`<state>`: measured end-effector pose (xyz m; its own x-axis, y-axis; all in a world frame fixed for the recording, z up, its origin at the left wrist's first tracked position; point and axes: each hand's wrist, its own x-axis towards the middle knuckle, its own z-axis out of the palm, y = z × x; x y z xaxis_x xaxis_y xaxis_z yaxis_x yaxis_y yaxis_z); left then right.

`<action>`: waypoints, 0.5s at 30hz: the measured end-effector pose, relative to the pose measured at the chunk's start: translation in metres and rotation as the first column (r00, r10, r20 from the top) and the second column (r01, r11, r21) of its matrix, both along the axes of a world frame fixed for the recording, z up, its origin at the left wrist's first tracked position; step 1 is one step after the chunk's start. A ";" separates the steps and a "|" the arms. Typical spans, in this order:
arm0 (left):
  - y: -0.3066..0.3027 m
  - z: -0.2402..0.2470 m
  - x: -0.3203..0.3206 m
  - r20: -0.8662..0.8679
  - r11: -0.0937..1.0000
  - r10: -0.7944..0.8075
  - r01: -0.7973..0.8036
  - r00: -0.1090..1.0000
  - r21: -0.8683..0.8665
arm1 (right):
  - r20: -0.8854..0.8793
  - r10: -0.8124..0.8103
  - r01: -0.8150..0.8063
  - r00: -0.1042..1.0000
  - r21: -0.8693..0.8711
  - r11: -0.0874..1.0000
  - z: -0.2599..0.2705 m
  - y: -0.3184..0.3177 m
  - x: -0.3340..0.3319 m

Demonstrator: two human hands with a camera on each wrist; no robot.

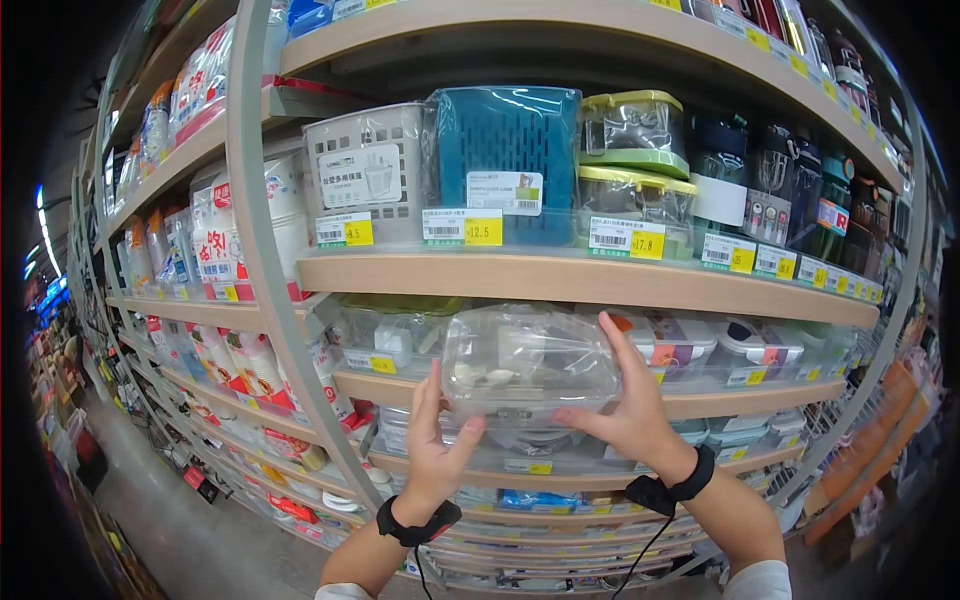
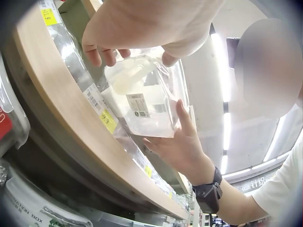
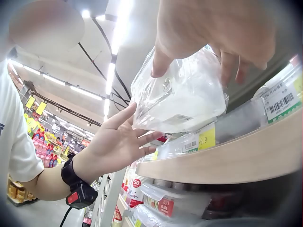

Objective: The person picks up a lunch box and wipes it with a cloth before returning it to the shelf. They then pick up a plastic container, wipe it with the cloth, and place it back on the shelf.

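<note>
A clear plastic storage box [image 1: 530, 350] in glossy see-through wrapping is held up in front of the lower shelf, between both hands. My left hand [image 1: 435, 455] grips its left side, thumb towards the front and fingers up along the side. On the opposite side, my right hand [image 1: 635, 420] holds the box with its thumb on the lower front and its index finger pointing up. A white label with print shows on the box [image 2: 156, 109] in the left wrist view. From the right wrist, the left hand's fingers look spread at the box's lower corner.
Above the box runs a wooden shelf edge [image 1: 580, 280] bearing a grey basket [image 1: 400, 190], a teal basket [image 1: 510, 140] and green-lidded containers [image 1: 635, 190]. More lidded boxes [image 1: 750, 340] sit behind the right hand. A metal post [image 1: 265, 200] stands at left, near packaged paper cups [image 1: 215, 235].
</note>
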<state>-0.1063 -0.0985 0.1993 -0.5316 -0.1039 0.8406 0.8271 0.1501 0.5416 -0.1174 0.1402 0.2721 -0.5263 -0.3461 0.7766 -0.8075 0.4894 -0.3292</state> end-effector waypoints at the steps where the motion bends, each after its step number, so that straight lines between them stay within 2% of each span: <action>1: 0.002 0.001 0.003 0.060 0.989 -0.090 0.082 0.994 0.123 | 0.008 -0.010 0.010 1.000 -0.003 1.000 0.000 -0.002 -0.001; 3: 0.002 0.004 0.004 0.046 0.978 -0.161 0.153 0.986 0.144 | -0.085 -0.095 0.093 0.992 -0.021 0.995 0.004 -0.006 -0.002; 4: 0.002 0.004 0.004 0.027 0.963 -0.221 0.213 0.975 0.167 | 0.005 -0.104 0.104 0.995 -0.095 0.990 0.008 -0.010 0.002; 5: 0.001 0.000 0.001 0.039 0.961 -0.231 0.222 0.972 0.167 | 0.018 -0.115 0.116 0.993 -0.097 0.988 0.008 -0.011 0.000; 7: -0.003 -0.005 -0.009 -0.045 0.978 -0.207 0.207 0.977 0.012 | 0.020 -0.174 0.175 0.984 -0.098 0.980 0.011 -0.013 -0.007; 8: -0.005 -0.004 -0.009 -0.040 0.977 -0.214 0.215 0.976 0.012 | 0.025 -0.182 0.183 0.983 -0.099 0.978 0.015 -0.014 -0.009; 10: -0.008 0.003 -0.007 0.035 0.980 -0.126 0.130 0.991 -0.151 | 0.058 -0.182 0.184 0.982 -0.031 0.982 0.024 -0.017 -0.010; 11: -0.009 0.006 -0.006 0.041 0.979 -0.131 0.136 0.991 -0.151 | 0.079 -0.182 0.183 0.980 0.002 0.983 0.027 -0.019 -0.011; 13: -0.011 0.013 -0.006 0.055 0.960 0.011 0.005 0.998 -0.279 | 0.034 -0.174 0.174 0.984 0.005 0.985 0.027 -0.020 -0.022; 15: -0.009 0.019 -0.008 0.047 0.958 -0.008 0.021 0.999 -0.286 | -0.012 -0.172 0.172 0.985 -0.001 0.985 0.025 -0.019 -0.035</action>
<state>-0.1148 -0.1080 0.2184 -0.5687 0.1454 0.8096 0.8064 0.2925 0.5140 -0.1522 0.1208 0.2968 -0.5687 -0.2515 0.7832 -0.7155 0.6210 -0.3201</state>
